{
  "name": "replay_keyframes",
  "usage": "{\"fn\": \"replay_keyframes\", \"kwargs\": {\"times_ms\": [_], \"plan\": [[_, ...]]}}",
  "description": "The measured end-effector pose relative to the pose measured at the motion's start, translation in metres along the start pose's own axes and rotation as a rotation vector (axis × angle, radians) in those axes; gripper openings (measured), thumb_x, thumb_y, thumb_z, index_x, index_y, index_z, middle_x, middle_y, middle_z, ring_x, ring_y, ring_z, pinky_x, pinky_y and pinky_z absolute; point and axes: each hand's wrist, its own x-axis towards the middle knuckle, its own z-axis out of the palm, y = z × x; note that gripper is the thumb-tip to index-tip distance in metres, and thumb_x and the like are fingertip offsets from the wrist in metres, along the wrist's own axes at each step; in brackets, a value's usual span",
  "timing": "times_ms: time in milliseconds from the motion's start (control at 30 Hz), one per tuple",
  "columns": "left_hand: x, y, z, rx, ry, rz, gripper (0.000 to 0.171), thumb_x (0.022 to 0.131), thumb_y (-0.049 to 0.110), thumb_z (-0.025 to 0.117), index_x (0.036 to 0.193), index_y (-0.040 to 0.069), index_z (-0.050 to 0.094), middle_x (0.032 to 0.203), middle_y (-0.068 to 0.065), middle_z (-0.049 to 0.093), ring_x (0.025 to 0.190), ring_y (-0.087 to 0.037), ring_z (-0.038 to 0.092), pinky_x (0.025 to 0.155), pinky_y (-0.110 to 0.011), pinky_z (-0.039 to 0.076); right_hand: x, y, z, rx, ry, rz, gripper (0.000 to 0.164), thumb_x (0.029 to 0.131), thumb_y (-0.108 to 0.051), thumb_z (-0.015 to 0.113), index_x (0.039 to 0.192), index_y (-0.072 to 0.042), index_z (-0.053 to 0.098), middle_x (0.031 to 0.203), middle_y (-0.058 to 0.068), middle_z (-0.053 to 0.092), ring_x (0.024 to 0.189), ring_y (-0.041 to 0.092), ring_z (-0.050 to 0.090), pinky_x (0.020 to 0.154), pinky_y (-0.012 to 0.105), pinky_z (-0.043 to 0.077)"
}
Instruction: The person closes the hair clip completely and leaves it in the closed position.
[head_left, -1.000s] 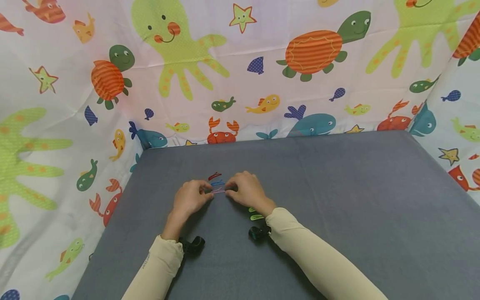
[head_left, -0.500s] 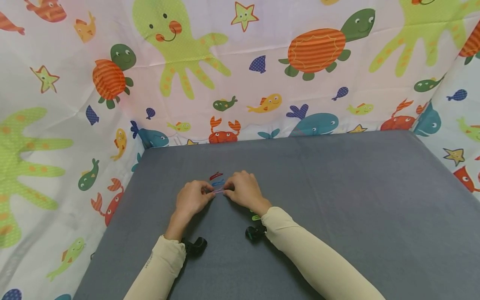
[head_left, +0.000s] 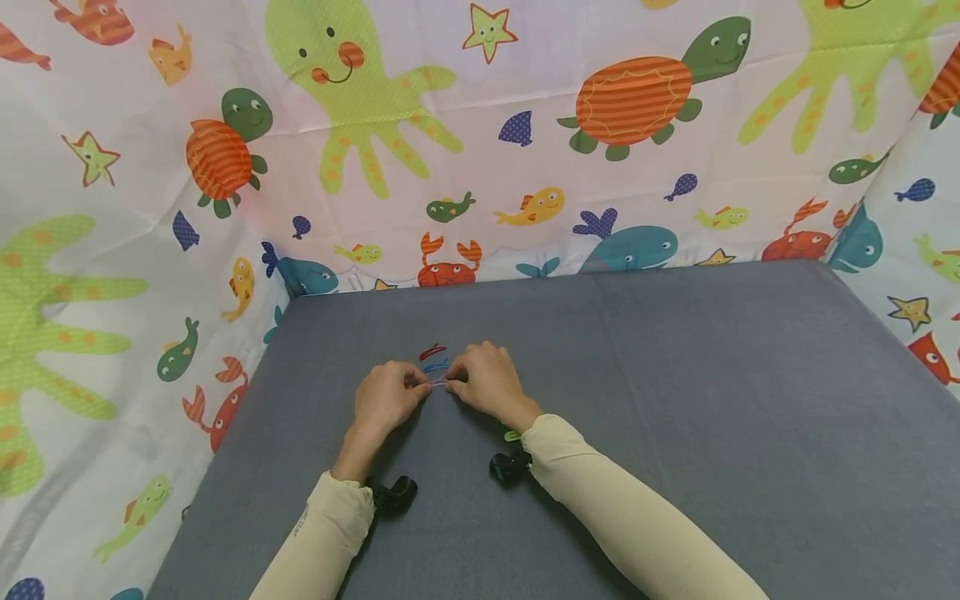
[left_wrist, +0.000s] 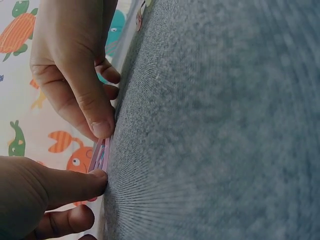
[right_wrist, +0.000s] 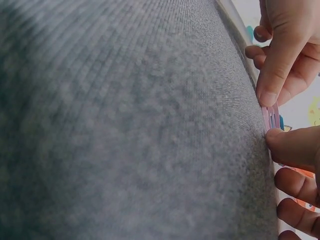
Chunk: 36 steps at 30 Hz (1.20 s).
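A pink snap hair clip (head_left: 438, 382) lies between my two hands near the middle of the grey table. My left hand (head_left: 384, 396) pinches its left end between thumb and finger. At the other end, my right hand (head_left: 487, 379) pinches it the same way. Up close in the left wrist view, the pink clip (left_wrist: 100, 156) shows slim openwork bars, low over the cloth. Just beyond it lie blue hair clips (head_left: 436, 366), and farther back red ones (head_left: 432, 352). A green hair clip (head_left: 512, 436) peeks out beside my right cuff, mostly covered.
Grey cloth covers the table (head_left: 675, 375). A curtain (head_left: 480, 167) printed with sea animals rises along the back and both sides. Black wrist cameras (head_left: 393, 495) hang beneath both sleeves, close to the tabletop.
Both hands have edged slightly closer together along the pink clip, the right one leftward. My right sleeve now hides more of the green clips. Blue and red clips stay put.
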Motion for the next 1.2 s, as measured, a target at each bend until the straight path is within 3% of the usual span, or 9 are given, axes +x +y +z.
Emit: {"fn": "replay_keyframes", "kwargs": {"times_ms": [500,733,933,1200], "plan": [[0.0,0.004,-0.001,-0.046,-0.005,-0.01,0.007,0.082,0.027,0.076,0.08,0.02,0.075,0.062,0.003,0.061,0.052,-0.013,0.05,0.046,-0.028,0.035,-0.001,0.002,-0.004,0.003,0.016,-0.011,0.01,0.084,-0.031,0.074,0.09,-0.024,0.08,0.087,-0.005,0.07,0.083,0.018,0.058,0.076,0.039,0.041],[-0.003,0.009,-0.006,-0.077,-0.016,-0.005,0.008,0.083,0.027,0.075,0.08,0.019,0.075,0.062,0.003,0.061,0.053,-0.013,0.05,0.047,-0.028,0.035,-0.003,0.005,-0.006,0.033,0.025,-0.032,0.01,0.086,-0.029,0.072,0.09,-0.024,0.08,0.09,-0.006,0.073,0.086,0.018,0.061,0.081,0.043,0.043],[-0.004,0.014,-0.007,-0.082,-0.004,0.028,0.008,0.085,0.027,0.074,0.082,0.02,0.074,0.063,0.002,0.059,0.054,-0.013,0.049,0.049,-0.028,0.035,-0.007,0.012,-0.012,0.083,0.057,-0.06,0.008,0.086,-0.029,0.073,0.09,-0.025,0.079,0.089,-0.008,0.073,0.086,0.016,0.06,0.08,0.042,0.04],[-0.011,0.032,-0.005,-0.074,0.041,0.097,0.009,0.086,0.029,0.072,0.083,0.02,0.073,0.062,0.004,0.056,0.054,-0.011,0.047,0.048,-0.027,0.034,-0.018,0.022,-0.026,0.097,0.144,-0.104,0.005,0.083,-0.031,0.076,0.083,-0.027,0.078,0.083,-0.012,0.07,0.08,0.011,0.056,0.075,0.038,0.036]]}}
